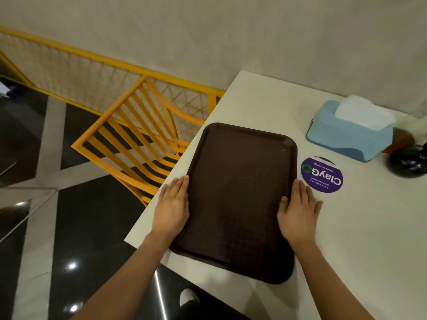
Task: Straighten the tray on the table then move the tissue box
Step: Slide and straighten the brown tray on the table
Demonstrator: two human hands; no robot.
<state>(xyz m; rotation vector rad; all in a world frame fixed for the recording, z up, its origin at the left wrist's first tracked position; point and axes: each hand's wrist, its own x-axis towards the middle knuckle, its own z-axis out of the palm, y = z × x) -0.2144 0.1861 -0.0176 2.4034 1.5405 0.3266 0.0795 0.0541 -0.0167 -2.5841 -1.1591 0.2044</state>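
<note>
Both hands are lying flat with the fingers stretched out, one on each long side of the tray (240, 199). The left hand (173, 204) is pressing against the tray's left edge, and its fingertips are touching the rim. The right hand (298, 213) is resting on the right edge, with its thumb lying over the rim onto the tray. Neither hand is curling around anything.

The white bench (360, 239) is filling the right side of the view, and its far right part is getting cut off by the picture's edge. The dark brown tray is sitting near the bench's left edge, turned a little crooked to it. Its near left corner is poking out past the bench edge.

The yellow chair (138, 135) is standing to the left of the bench, partly hidden behind it.

The blue tissue box (346, 135) is sitting at the back right of the bench, well apart from the tray, with white tissue sticking out of the top.

The round purple sticker (321, 174) is lying just beside the tray's right edge, near the right hand's fingertips. Its small words are too blurry to read.

Something dark and shiny (407, 161) is sitting by the tissue box, cut off and hard to make out.
</note>
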